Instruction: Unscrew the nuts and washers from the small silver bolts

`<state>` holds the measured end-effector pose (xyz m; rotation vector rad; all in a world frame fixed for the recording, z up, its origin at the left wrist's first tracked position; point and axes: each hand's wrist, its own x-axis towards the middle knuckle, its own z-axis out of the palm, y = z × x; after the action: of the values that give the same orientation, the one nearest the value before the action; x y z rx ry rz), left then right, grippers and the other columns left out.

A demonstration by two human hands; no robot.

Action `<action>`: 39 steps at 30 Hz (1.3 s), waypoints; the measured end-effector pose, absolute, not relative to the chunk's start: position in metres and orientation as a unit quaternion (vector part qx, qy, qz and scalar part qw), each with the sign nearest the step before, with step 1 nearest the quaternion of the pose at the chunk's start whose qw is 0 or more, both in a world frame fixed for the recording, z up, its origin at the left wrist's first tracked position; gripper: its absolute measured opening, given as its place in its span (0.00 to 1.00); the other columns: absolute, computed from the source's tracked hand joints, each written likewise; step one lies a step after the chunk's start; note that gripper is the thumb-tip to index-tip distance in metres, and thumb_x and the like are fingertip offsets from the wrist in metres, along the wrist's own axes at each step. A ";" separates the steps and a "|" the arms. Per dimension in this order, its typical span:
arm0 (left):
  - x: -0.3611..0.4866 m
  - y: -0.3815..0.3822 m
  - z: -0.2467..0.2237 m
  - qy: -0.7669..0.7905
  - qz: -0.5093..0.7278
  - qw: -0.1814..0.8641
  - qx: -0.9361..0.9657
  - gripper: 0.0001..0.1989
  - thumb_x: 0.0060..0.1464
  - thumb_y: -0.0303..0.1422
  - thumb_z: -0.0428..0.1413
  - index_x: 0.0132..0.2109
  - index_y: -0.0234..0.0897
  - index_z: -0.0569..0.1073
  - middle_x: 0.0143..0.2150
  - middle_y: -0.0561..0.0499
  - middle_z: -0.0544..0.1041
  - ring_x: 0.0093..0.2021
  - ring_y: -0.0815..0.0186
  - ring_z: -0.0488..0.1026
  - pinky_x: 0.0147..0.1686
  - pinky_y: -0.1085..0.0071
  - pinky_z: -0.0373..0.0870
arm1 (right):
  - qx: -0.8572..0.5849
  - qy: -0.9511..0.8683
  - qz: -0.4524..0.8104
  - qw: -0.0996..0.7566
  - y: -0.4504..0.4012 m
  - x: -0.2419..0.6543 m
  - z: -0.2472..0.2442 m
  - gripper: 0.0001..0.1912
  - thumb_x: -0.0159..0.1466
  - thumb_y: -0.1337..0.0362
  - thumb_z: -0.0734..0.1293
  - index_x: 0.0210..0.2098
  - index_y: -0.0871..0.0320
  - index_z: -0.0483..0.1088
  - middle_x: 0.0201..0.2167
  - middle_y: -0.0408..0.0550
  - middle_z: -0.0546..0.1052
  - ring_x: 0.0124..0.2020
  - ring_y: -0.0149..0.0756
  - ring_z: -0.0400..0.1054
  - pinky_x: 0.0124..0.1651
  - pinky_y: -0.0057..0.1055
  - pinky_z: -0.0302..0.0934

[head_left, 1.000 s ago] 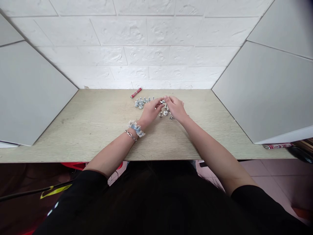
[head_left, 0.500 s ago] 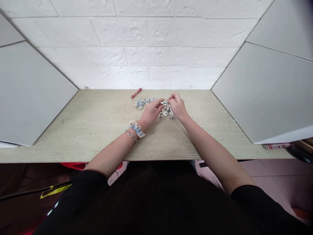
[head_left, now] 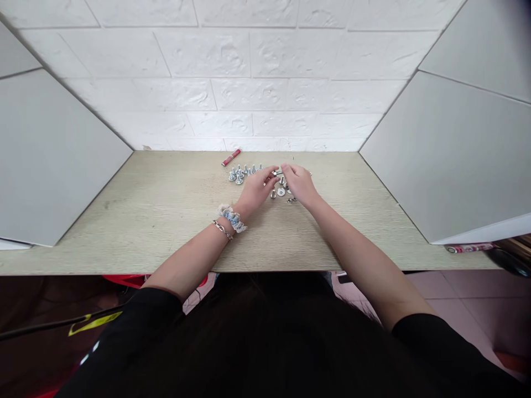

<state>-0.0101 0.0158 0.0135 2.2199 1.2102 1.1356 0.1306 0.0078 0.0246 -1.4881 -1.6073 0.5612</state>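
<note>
My left hand [head_left: 258, 189] pinches a silver bolt [head_left: 278, 173] between thumb and fingers, holding it sideways above the table. Over the bolt's right end my right hand [head_left: 299, 183] is closed, its fingertips against that end. Whatever small part sits in the right fingers is hidden. Beneath the hands lie a flat washer [head_left: 281, 192], a short bolt [head_left: 272, 194] and a few small nuts [head_left: 289, 200]. More hardware there is partly covered by my right hand.
Left of my hands, several bolts fitted with washers [head_left: 238, 176] stand in a cluster. A red tube [head_left: 230, 158] lies behind them near the white brick wall [head_left: 265, 94]. Grey panels [head_left: 464, 155] flank the wooden table [head_left: 174, 221]. Another red patterned tube [head_left: 470, 248] lies at the right edge.
My right hand has turned, its fingers shifting slightly left over the bolt's end and covering more of it. My left hand and the bolt stay in place.
</note>
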 end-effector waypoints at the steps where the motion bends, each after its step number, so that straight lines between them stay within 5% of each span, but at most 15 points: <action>1: -0.010 0.016 0.014 0.432 0.406 0.185 0.784 0.14 0.56 0.29 0.53 0.49 0.36 0.72 0.36 0.50 0.78 0.35 0.68 0.73 0.41 0.71 0.68 | -0.589 -0.645 0.226 0.432 0.008 0.130 0.025 0.21 0.63 0.48 0.52 0.20 0.55 0.52 0.19 0.40 0.60 0.25 0.31 0.57 0.29 0.30 0.50; 7: -0.010 0.016 0.013 0.440 0.406 0.182 0.780 0.14 0.55 0.27 0.53 0.49 0.37 0.72 0.36 0.50 0.78 0.36 0.69 0.73 0.42 0.71 0.67 | -0.553 -0.643 0.283 0.448 0.010 0.131 0.021 0.05 0.61 0.60 0.55 0.32 0.53 0.57 0.23 0.38 0.64 0.27 0.31 0.61 0.34 0.30 0.55; 11: -0.008 0.014 0.014 0.417 0.398 0.183 0.796 0.14 0.56 0.27 0.52 0.50 0.38 0.72 0.32 0.53 0.77 0.33 0.70 0.72 0.39 0.72 0.68 | -0.555 -0.642 0.287 0.445 0.011 0.131 0.018 0.11 0.63 0.52 0.53 0.36 0.53 0.57 0.24 0.39 0.67 0.29 0.33 0.64 0.36 0.31 0.56; 19: -0.006 0.014 0.010 0.399 0.406 0.145 0.809 0.13 0.55 0.28 0.54 0.49 0.35 0.71 0.36 0.50 0.78 0.35 0.69 0.73 0.39 0.72 0.68 | -0.630 -0.613 0.244 0.410 0.010 0.131 0.025 0.34 0.60 0.36 0.45 0.15 0.56 0.54 0.13 0.42 0.59 0.23 0.32 0.59 0.34 0.31 0.54; 28: -0.007 0.015 0.010 0.394 0.403 0.129 0.816 0.13 0.56 0.28 0.54 0.49 0.35 0.71 0.34 0.50 0.77 0.35 0.68 0.72 0.39 0.72 0.67 | -0.615 -0.611 0.279 0.413 0.008 0.133 0.030 0.33 0.59 0.36 0.52 0.13 0.56 0.50 0.11 0.40 0.54 0.17 0.27 0.49 0.24 0.29 0.44; 39: -0.009 0.016 0.011 0.414 0.412 0.162 0.795 0.14 0.56 0.28 0.53 0.49 0.36 0.72 0.35 0.51 0.78 0.34 0.69 0.73 0.39 0.72 0.68 | -0.564 -0.631 0.267 0.461 0.008 0.131 0.028 0.26 0.61 0.42 0.57 0.20 0.57 0.56 0.18 0.39 0.59 0.24 0.28 0.54 0.28 0.27 0.48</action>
<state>-0.0089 0.0162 0.0113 2.2689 1.1809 1.1759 0.1310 0.0078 0.0283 -1.3875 -1.5528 0.6571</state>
